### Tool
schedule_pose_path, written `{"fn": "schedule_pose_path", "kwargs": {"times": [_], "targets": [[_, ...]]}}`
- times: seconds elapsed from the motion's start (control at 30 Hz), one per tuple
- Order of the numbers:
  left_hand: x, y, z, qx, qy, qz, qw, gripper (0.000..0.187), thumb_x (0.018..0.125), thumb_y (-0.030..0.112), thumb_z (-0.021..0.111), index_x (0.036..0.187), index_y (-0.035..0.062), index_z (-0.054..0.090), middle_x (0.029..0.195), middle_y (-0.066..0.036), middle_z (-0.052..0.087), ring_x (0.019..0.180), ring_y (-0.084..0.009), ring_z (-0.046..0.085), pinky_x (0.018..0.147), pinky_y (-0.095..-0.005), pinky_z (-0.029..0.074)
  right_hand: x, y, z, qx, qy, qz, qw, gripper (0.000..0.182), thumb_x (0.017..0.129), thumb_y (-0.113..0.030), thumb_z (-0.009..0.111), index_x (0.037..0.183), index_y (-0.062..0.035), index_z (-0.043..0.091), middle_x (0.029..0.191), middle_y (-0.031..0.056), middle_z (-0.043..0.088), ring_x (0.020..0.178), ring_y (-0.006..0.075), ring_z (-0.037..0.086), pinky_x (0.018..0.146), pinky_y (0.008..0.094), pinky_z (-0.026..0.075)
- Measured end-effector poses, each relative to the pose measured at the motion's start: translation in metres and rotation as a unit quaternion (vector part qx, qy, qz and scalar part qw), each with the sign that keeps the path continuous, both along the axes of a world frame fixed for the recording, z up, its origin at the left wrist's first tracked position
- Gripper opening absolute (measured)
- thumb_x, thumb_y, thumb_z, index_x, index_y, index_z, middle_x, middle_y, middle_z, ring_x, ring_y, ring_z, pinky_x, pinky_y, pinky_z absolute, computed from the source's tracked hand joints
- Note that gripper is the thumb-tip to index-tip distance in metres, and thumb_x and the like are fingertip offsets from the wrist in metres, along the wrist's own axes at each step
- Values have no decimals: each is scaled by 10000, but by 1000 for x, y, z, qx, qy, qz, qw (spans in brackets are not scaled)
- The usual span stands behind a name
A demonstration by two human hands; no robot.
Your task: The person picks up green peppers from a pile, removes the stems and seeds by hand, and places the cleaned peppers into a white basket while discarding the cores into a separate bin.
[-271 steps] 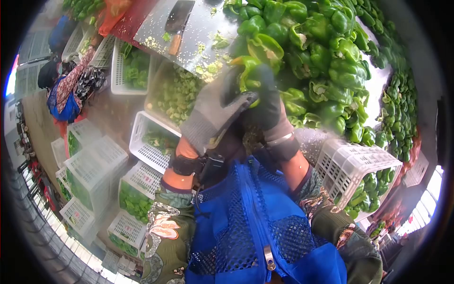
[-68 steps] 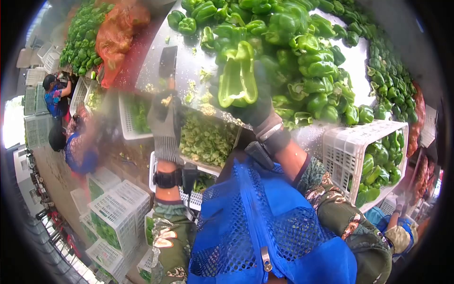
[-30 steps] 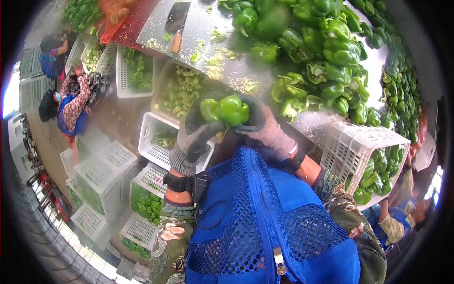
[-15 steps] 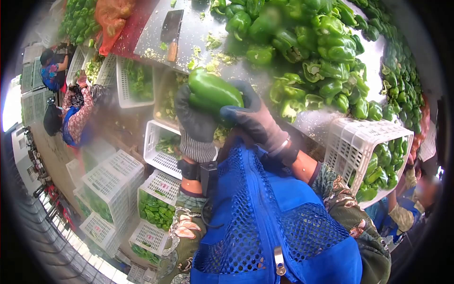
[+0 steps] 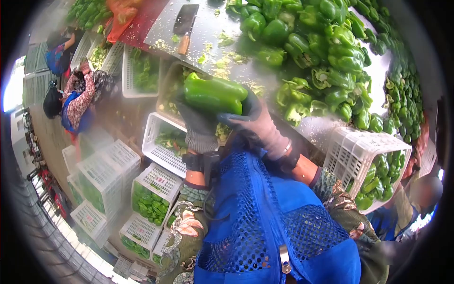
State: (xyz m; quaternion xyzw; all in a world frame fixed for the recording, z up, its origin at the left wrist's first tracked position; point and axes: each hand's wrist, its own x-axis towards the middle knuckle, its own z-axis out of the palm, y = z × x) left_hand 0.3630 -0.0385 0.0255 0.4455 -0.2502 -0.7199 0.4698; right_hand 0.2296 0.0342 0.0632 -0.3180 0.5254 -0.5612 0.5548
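A large green bell pepper [image 5: 215, 94] lies on its side between my two gloved hands, in front of my chest. My left hand [image 5: 198, 124], in a dark glove with a ribbed grey cuff, grips it from below and the left; its fingers are mostly hidden. At the pepper's right end, my right hand [image 5: 260, 124] is wrapped round it, thumb along the underside. Beyond the pepper, a cleaver [image 5: 186, 23] with a wooden handle rests on the metal table [image 5: 163, 28] among scattered seeds and scraps.
A big heap of green peppers [image 5: 331, 52] covers the table's right side. A tilted white crate [image 5: 350, 146] of peppers stands at right. More crates [image 5: 158, 180] stand left. A co-worker in a floral sleeve [image 5: 78, 102] is at far left; another person [image 5: 402, 213] is at right.
The pepper has turned in my hands, from slanting to nearly level, and its right end now shows more. The view has shifted slightly. Both hands still hold the pepper.
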Motion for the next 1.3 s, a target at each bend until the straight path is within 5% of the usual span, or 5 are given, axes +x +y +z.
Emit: {"fn": "schedule_pose_path", "kwargs": {"times": [0.23, 0.67, 0.83, 1.07, 1.3], "targets": [[24, 6, -51, -126, -265, 61, 954, 343, 920, 413, 438, 1020, 111, 567, 957, -50, 613, 895, -200, 612, 808, -343, 503, 16, 4, -12, 33, -25, 14, 999, 579, 715, -121, 803, 1205, 10, 525, 1088, 73, 631, 992, 96, 552, 895, 275, 461], [18, 53, -47, 152, 212, 72, 963, 486, 979, 506, 313, 1177, 87, 459, 1079, -67, 557, 960, -188, 560, 861, -315, 480, 41, 24, -29, 179, -160, 58, 969, 518, 818, -43, 619, 1309, 10, 461, 1147, 98, 605, 889, 131, 605, 690, 257, 509], [29, 52, -52, 107, 48, 18, 993, 505, 967, 505, 327, 1135, 68, 515, 1036, -58, 591, 943, -186, 575, 865, -324, 485, 37, 30, -39, 187, -312, 94, 927, 497, 851, -97, 549, 1319, 33, 441, 1207, 113, 581, 1002, 166, 593, 819, 272, 486], [60, 50, -35, -83, -252, 20, 964, 441, 903, 450, 521, 986, 28, 620, 792, -40, 601, 705, -144, 572, 643, -314, 479, 42, 21, -30, 136, -102, 78, 982, 479, 830, -87, 578, 1285, 26, 482, 1182, 102, 596, 1025, 160, 581, 870, 276, 464], [117, 65, -41, -67, -232, 3, 970, 217, 918, 249, 595, 918, 36, 636, 704, 15, 572, 483, -22, 425, 415, -184, 323, 35, 9, -19, 60, 7, 197, 978, 360, 859, -78, 547, 1208, 4, 508, 974, 46, 589, 785, 80, 525, 579, 220, 442]]}}
